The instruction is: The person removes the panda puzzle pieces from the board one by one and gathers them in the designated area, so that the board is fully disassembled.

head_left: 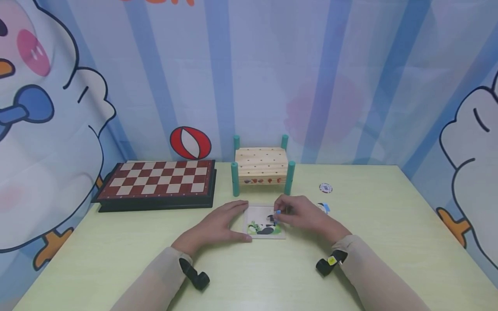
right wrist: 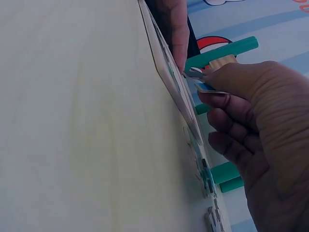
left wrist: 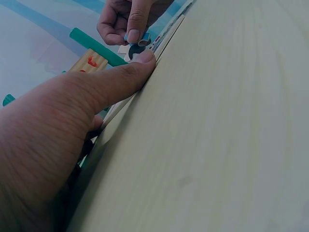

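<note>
A small, square puzzle board lies flat on the table between both hands, with green, black and white picture pieces along its lower part. My left hand spans the board's left side, its fairly straight fingers at the far corner. The left thumb rests along the near edge. Over the board's right half, my right hand pinches a thin puzzle piece with blue on it between thumb and index finger. The other right fingers curl in below it.
More puzzle pieces lie just beyond the right hand, with a round patterned disc farther back. A toy bed with green posts stands behind the board. A checkered chessboard box sits back left, before a printed curtain.
</note>
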Demonstrator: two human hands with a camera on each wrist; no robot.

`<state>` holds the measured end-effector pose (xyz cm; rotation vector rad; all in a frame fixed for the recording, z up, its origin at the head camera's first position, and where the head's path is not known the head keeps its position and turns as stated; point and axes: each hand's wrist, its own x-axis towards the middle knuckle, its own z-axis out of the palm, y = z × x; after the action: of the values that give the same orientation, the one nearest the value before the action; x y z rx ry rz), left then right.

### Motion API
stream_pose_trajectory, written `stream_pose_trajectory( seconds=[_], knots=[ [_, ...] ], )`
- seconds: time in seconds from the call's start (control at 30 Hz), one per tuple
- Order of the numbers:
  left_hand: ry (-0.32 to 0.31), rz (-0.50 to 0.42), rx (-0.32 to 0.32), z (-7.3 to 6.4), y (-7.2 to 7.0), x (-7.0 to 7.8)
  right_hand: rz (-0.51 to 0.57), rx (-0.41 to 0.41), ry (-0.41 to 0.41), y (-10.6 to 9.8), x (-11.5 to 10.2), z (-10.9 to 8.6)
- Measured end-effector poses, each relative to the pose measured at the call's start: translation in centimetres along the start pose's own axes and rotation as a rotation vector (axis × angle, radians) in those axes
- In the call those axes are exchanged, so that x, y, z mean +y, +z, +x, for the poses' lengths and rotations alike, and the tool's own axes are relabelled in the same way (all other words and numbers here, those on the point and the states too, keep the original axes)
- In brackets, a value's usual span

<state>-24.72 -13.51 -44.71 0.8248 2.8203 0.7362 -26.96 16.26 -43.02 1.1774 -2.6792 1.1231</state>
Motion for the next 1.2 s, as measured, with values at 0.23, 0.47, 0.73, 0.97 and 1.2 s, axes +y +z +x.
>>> stream_pose_trajectory(
  seconds=[0.23, 0.47, 0.73, 0.97, 1.2],
  knots=[
    [0.007, 0.004, -0.001, 0.0, 0.0, 0.0, 0.013, 0.005, -0.035, -0.3, -0.2, -0.1],
    [0.008, 0.003, -0.004, 0.1, 0.2, -0.2, -0.004, 0.005, -0.02, -0.4, -0.4, -0.2],
    [0.0, 0.017, -0.006, 0.1, 0.2, -0.2, -0.021, 0.028, 0.005, -1.0, 0.2, -1.2],
    [-0.01, 0.019, -0.011, 0.1, 0.1, -0.3, -0.016, 0.04, 0.028, -1.9, 0.6, -2.5],
    [-0.011, 0.01, -0.012, 0.1, 0.1, -0.2, -0.002, 0.051, 0.044, -2.5, 1.1, -3.5]
  ],
)
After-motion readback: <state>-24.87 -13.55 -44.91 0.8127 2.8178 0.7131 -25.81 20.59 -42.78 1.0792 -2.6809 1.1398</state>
